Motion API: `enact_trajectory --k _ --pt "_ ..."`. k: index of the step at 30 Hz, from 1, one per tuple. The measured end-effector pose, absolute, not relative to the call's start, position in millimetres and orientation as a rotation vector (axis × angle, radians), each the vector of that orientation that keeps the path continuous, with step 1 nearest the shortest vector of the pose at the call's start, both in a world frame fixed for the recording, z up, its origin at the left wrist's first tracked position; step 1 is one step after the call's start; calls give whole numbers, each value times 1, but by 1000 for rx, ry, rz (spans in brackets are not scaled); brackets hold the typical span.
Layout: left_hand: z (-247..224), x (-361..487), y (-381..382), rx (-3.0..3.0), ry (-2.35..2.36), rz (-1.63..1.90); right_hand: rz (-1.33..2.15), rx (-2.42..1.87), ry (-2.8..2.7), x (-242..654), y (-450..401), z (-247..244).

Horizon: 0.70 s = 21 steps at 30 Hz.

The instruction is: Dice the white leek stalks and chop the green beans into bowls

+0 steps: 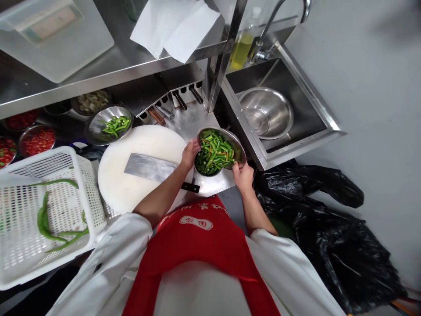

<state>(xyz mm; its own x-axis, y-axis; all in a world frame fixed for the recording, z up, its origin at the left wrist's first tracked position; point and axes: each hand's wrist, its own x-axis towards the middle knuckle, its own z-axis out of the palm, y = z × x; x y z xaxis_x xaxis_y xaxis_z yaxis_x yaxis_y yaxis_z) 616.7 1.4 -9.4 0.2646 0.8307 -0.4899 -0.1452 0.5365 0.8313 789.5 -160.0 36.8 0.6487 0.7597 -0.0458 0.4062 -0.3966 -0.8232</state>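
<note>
Both my hands are on a metal bowl (239,147) of cut green peppers (215,151), a few orange pieces among them. My left hand (190,154) grips its left rim, with the fingers partly hidden. At the lower right, my right hand (242,175) closes on the edge. A rounded rim curves under the peppers; I cannot tell if it belongs to a second container. Left of my hands, a cleaver (149,167) lies across the round white cutting board (113,184), its black handle past the edge. Another metal bowl (94,129) with cut green peppers stands behind the board.
A white basket (86,184) with several long green peppers stands left. Bowls of chopped red peppers (38,139) sit behind it. Knives stand in a rack (184,91). Right are a sink (307,116) with a steel basin (279,109) and black plastic bags (332,245). A shelf (125,61) overhangs.
</note>
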Motion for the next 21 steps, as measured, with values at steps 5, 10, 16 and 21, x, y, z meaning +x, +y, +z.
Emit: enact_trajectory --k 5,10,16,21 --pt "-10 615 -1 775 1129 784 459 -2084 -999 780 -166 39" --pt "-11 612 -8 885 1078 805 452 -2153 -1014 772 -169 38" --pt "-3 602 -36 1568 1158 620 410 -2138 -914 769 -173 39" --pt "2 598 -63 2159 1079 390 412 -2153 -896 771 -178 40"
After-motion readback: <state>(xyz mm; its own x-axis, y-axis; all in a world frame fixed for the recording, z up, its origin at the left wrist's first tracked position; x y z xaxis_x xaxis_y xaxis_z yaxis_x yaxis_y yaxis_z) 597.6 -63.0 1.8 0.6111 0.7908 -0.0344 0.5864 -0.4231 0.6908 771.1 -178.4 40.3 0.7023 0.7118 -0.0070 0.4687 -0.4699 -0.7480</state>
